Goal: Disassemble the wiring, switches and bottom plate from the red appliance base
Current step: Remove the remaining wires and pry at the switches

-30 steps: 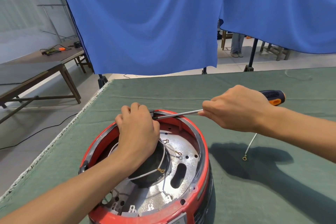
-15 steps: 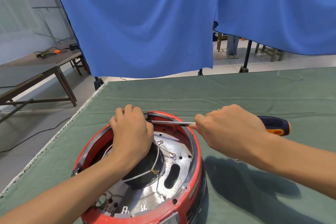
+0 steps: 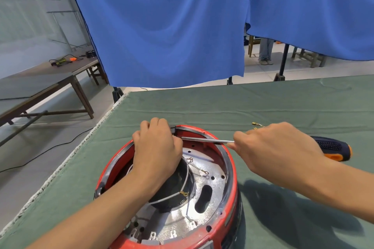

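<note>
On the tabletop (image 3: 263,105): red base (image 3: 226,226), near edge cropped | screwdriver (image 3: 329,147) tip hidden behind left hand (image 3: 156,147), gripping the rim | right hand (image 3: 277,147) wrapped round the screwdriver | no writing legible

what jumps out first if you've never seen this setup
The red appliance base sits open at bottom centre on the green table cloth. The left hand grips its far rim while the right hand holds a screwdriver across it. Blue curtains hang behind.
</note>
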A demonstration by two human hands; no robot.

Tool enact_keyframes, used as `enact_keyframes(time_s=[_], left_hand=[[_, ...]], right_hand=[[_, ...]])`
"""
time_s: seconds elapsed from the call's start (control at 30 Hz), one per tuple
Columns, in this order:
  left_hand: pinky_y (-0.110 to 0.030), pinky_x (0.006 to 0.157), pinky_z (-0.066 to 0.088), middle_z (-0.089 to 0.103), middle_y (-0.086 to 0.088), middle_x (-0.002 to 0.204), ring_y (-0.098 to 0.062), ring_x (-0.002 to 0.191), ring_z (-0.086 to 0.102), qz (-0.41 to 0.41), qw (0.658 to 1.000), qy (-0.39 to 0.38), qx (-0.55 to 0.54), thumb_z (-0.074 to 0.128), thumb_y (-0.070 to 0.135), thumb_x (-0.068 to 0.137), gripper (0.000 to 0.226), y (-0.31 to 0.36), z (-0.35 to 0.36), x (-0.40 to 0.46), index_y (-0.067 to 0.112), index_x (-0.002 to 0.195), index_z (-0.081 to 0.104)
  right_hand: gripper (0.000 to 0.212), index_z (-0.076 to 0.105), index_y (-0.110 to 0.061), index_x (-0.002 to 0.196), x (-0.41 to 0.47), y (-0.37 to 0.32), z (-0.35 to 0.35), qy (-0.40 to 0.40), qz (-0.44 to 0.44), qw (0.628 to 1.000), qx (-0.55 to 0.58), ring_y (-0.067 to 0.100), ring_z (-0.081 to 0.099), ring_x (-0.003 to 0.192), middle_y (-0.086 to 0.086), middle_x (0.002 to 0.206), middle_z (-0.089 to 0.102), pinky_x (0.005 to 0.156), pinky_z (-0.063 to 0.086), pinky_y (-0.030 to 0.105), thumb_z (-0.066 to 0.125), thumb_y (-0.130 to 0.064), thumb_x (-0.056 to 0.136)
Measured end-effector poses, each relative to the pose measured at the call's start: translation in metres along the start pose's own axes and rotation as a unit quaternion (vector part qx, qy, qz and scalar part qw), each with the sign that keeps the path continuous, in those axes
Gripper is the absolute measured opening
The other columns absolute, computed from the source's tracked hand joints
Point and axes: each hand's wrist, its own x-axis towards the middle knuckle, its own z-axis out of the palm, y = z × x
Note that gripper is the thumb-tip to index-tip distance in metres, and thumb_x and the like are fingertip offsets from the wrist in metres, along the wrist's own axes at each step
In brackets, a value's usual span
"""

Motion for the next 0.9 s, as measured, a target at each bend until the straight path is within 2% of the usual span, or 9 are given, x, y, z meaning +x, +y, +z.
enact_keyframes(time_s=[0.07,0.17,0.27,0.37,0.43,0.5,0.57,0.77,0.9], left_hand=[[-0.035,0.081,0.032,0.04,0.0,0.088,-0.02,0.089,0.036,0.005,1.0,-0.002,0.022,0.044,0.026,0.09,0.015,0.001,0.0,0.0,0.016,0.079,0.041],[-0.035,0.086,0.035,0.042,0.0,0.097,-0.019,0.092,0.036,0.008,0.999,-0.014,0.051,0.042,0.029,0.09,0.02,0.001,0.0,-0.001,0.015,0.076,0.045],[-0.037,0.089,0.036,0.046,-0.001,0.104,-0.02,0.096,0.039,0.013,0.998,-0.018,0.062,0.041,0.029,0.092,0.025,-0.001,0.0,-0.001,0.013,0.077,0.054],[-0.035,0.088,0.036,0.048,0.0,0.106,-0.018,0.097,0.04,0.022,0.996,-0.016,0.08,0.041,0.029,0.093,0.029,-0.001,0.001,-0.002,0.013,0.08,0.061],[-0.034,0.085,0.036,0.049,0.001,0.107,-0.018,0.095,0.04,0.025,0.996,-0.012,0.09,0.041,0.03,0.093,0.03,0.0,0.001,-0.002,0.013,0.079,0.061],[-0.033,0.084,0.035,0.049,0.001,0.108,-0.017,0.094,0.04,0.027,0.994,-0.011,0.103,0.039,0.031,0.093,0.029,0.0,0.001,-0.002,0.014,0.078,0.057],[-0.033,0.083,0.036,0.049,0.0,0.108,-0.018,0.095,0.041,0.031,0.992,-0.013,0.12,0.036,0.031,0.093,0.028,0.001,0.002,-0.002,0.015,0.082,0.056],[-0.036,0.086,0.036,0.047,-0.002,0.113,-0.021,0.101,0.041,0.033,0.987,-0.031,0.157,0.033,0.031,0.095,0.03,0.001,0.005,-0.002,0.013,0.092,0.057],[-0.036,0.088,0.032,0.049,-0.001,0.116,-0.021,0.103,0.039,0.027,0.992,-0.027,0.122,0.036,0.029,0.095,0.029,-0.002,0.007,0.001,0.013,0.088,0.059]], right_hand=[[0.033,0.033,-0.023,0.075,0.001,0.001,-0.001,0.006,-0.004,1.0,-0.011,0.029,0.055,0.053,-0.001,0.067,0.061,0.042,0.008,0.03,0.032,-0.044,0.1],[0.046,0.031,-0.021,0.063,0.005,0.001,-0.008,0.016,0.017,1.0,-0.012,0.027,0.045,0.031,0.0,0.043,0.051,0.044,-0.002,0.021,0.069,-0.037,0.083],[0.045,0.03,-0.021,0.065,0.005,-0.002,-0.008,-0.016,0.003,1.0,-0.015,0.028,0.047,0.033,0.0,0.045,0.052,0.043,-0.002,0.022,0.065,-0.039,0.086],[0.05,0.03,-0.019,0.06,0.005,0.0,-0.009,-0.004,0.012,1.0,0.01,0.029,0.023,0.029,0.0,0.038,0.046,0.044,-0.002,0.019,0.075,-0.033,0.077],[0.044,0.031,-0.02,0.064,0.005,-0.001,-0.011,-0.009,0.011,1.0,-0.002,0.027,0.021,0.036,0.0,0.044,0.05,0.042,-0.001,0.021,0.064,-0.037,0.087],[0.035,0.032,-0.021,0.072,0.004,-0.002,-0.002,0.027,0.003,1.0,0.005,0.026,0.029,0.044,-0.001,0.061,0.058,0.04,0.007,0.027,0.037,-0.042,0.1],[0.035,0.031,-0.021,0.075,0.006,-0.001,0.002,0.025,0.008,1.0,0.014,0.025,0.031,0.046,-0.001,0.07,0.058,0.04,0.012,0.029,0.024,-0.042,0.102],[0.042,0.029,-0.019,0.064,0.009,-0.001,-0.006,0.014,0.026,0.999,0.013,0.024,0.019,0.035,-0.001,0.047,0.047,0.039,0.005,0.023,0.051,-0.037,0.095],[0.041,0.02,-0.02,0.067,0.01,-0.001,-0.002,-0.007,0.017,1.0,0.02,0.017,0.023,0.04,-0.005,0.055,0.032,0.04,0.012,0.029,0.026,-0.04,0.103]])
